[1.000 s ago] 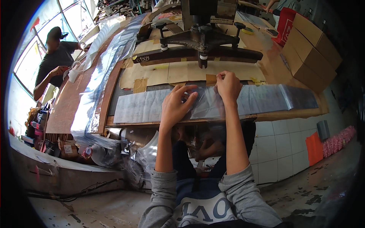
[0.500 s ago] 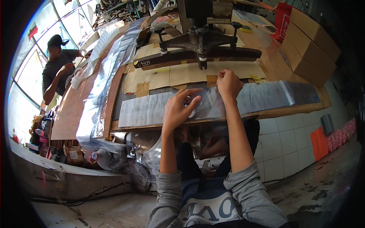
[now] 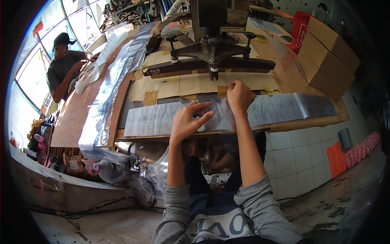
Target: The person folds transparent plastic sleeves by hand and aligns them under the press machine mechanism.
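Note:
A long stack of clear, greyish plastic sheets (image 3: 154, 120) lies along the near edge of the worktable, in front of me. My left hand (image 3: 189, 122) is over its middle, thumb and forefinger apart in a loose curve; its other fingers are partly hidden. To the right, my right hand (image 3: 240, 96) is raised a little above the stack, its fingers closed in a pinch. A clear plastic film (image 3: 227, 121) rises from between my hands toward it and seems held there, though the fingertips hide the grip.
A dark press bar (image 3: 211, 67) on a metal frame stands beyond the stack, over tan board (image 3: 166, 86). Cardboard boxes (image 3: 325, 61) and a red bag (image 3: 300, 30) are at right. More plastic sheeting (image 3: 109, 93) lies at left, where a person (image 3: 65, 71) works.
Both hands keep nearly the same pose over the plastic. The whole view has shifted slightly. The person at the left has lowered the head a little.

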`<action>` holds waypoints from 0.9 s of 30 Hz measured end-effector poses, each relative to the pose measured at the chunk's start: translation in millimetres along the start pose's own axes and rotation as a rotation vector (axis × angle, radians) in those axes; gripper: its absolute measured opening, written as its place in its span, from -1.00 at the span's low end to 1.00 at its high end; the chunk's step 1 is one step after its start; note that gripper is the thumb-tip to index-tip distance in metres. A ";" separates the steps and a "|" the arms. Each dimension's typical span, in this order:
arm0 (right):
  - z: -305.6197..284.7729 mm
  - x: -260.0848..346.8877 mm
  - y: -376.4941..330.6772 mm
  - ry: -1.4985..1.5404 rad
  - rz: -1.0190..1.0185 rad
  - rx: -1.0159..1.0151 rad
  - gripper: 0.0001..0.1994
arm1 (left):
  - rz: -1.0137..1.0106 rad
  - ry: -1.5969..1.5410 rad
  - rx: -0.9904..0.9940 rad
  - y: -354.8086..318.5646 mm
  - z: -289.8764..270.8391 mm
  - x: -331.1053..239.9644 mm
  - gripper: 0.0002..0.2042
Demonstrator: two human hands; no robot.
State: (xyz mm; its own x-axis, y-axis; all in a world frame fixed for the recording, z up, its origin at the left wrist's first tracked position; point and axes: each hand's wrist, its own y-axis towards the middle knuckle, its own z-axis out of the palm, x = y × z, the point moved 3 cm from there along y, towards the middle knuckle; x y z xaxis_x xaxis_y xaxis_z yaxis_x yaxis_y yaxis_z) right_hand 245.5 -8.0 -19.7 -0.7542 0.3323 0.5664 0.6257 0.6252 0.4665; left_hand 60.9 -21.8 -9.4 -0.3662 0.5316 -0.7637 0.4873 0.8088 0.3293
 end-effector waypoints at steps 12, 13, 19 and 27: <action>0.9 -6.9 5.5 0.159 0.058 0.137 -0.86 | -0.069 0.015 -0.217 5.7 4.8 11.2 -0.79; 1.4 -8.7 3.8 0.199 0.065 0.167 -0.87 | -0.052 0.022 -0.241 3.7 3.8 9.6 -0.81; 3.1 -13.4 4.7 0.338 0.003 0.230 -0.89 | -0.070 0.037 -0.218 5.6 3.0 8.6 -0.80; -7.8 -16.1 0.0 0.321 0.011 0.246 -0.89 | -0.034 0.028 -0.211 11.7 9.0 6.1 -0.79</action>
State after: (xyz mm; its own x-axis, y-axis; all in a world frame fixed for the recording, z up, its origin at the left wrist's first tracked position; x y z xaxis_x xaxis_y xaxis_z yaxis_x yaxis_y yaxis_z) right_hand 259.1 -18.8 -23.5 -0.6227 0.1269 0.7721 0.5380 0.7860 0.3047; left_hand 71.6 -11.3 -15.2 -0.4025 0.5075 -0.7619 0.2982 0.8596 0.4150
